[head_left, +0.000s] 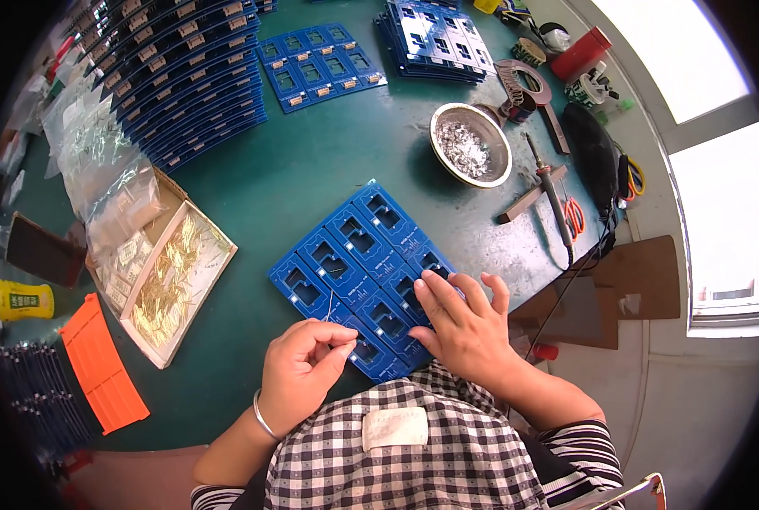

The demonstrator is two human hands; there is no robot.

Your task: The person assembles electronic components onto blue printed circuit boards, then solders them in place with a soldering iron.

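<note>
Two bare hands work over a blue panel of small circuit boards (358, 268) lying at the near edge of a green worktable (260, 183). The left hand (304, 367) pinches a thin metal pin (332, 304) between thumb and fingertips, its tip at or just above a board in the panel's near-left corner; whether it is already seated cannot be told. The right hand (462, 321) lies flat and unclenched on the panel's near-right corner, grasping nothing, seemingly holding it steady. A shallow cardboard tray (194, 280) heaped with gold-coloured pins sits to the left, beside clear bags (99, 161) of further parts. Judging by the layout, much is left: the rectangular windows in the boards under the hands look bare, and long stacks of blue panels (188, 81) stand at the far left, with a separate blue panel (320, 64) and another pile (434, 38) at the far edge. Which of these stacks are finished cannot be made out. A metal bowl (471, 144) of silvery scraps, a soldering iron (553, 200) on a wooden rest and orange-handled scissors (575, 217) lie to the right.
</note>
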